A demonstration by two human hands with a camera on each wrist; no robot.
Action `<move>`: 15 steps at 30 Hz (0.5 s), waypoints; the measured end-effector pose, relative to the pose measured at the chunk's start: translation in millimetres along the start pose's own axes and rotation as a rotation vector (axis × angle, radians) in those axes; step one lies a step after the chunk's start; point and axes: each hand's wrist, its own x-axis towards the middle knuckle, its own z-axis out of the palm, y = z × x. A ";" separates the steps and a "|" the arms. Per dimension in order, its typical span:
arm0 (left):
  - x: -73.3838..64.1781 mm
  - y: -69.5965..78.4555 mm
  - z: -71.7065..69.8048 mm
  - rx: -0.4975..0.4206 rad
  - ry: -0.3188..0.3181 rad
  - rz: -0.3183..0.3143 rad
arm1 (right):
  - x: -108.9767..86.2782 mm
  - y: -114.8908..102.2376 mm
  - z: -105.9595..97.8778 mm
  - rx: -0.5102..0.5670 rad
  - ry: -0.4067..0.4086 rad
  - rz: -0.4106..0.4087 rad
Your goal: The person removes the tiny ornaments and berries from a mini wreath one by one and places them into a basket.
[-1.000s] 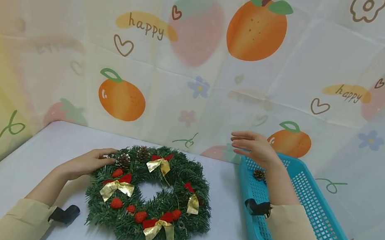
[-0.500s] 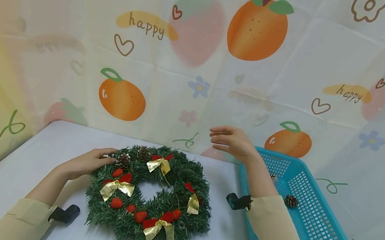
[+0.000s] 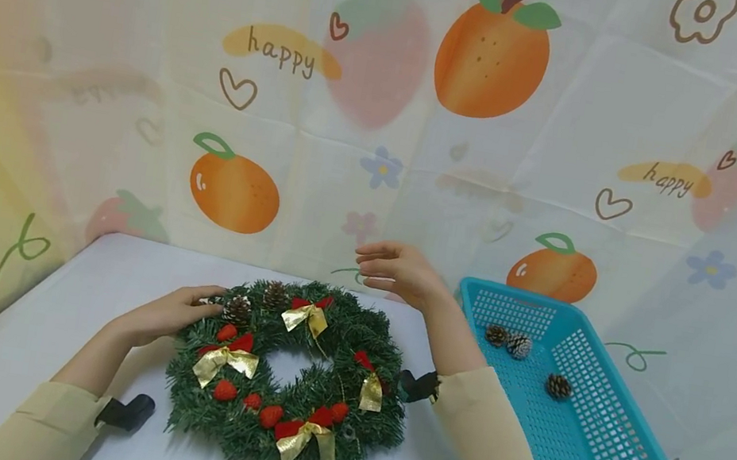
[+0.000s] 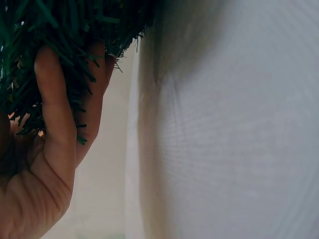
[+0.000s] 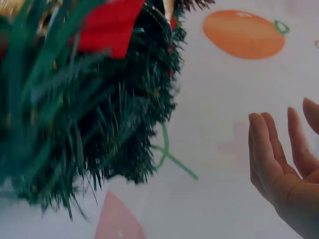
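Note:
A green Christmas wreath lies on the white table, decorated with gold-and-red bows, red berries and two pine cones at its upper left. My left hand grips the wreath's upper-left edge beside the cones. In the left wrist view, its fingers reach into the dark green needles. My right hand is raised behind the wreath's upper-right part, fingers extended and loosely bent. The right wrist view shows that hand apart from the greenery, with nothing between thumb and fingers.
To the right stands a turquoise plastic basket, holding a few loose pine cones. Behind the table hangs a pale cloth printed with oranges and strawberries. Each wrist wears a black strap-like device.
My right hand has moved left from over the basket to behind the wreath, uncovering the pine cones in the basket. The left hand keeps its grip in the same place.

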 end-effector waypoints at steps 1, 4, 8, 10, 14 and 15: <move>0.1 -0.4 0.2 0.000 0.000 0.000 | 16.0 22.1 -12.5 0.022 -0.044 -0.030; 0.3 -1.5 0.1 0.001 0.005 0.001 | 58.6 71.9 -39.1 0.045 -0.088 -0.026; 0.5 -2.1 0.0 0.002 0.007 0.003 | 35.1 23.7 6.4 0.007 0.016 0.066; 0.8 -2.3 0.1 0.003 0.008 0.005 | 12.4 -13.4 36.1 -0.013 0.062 0.109; 1.3 -2.7 0.4 0.006 0.010 0.007 | -13.5 -61.2 73.7 -0.011 0.087 0.166; 1.5 -2.7 0.4 0.006 0.010 0.007 | -14.9 -66.3 77.9 -0.005 0.077 0.174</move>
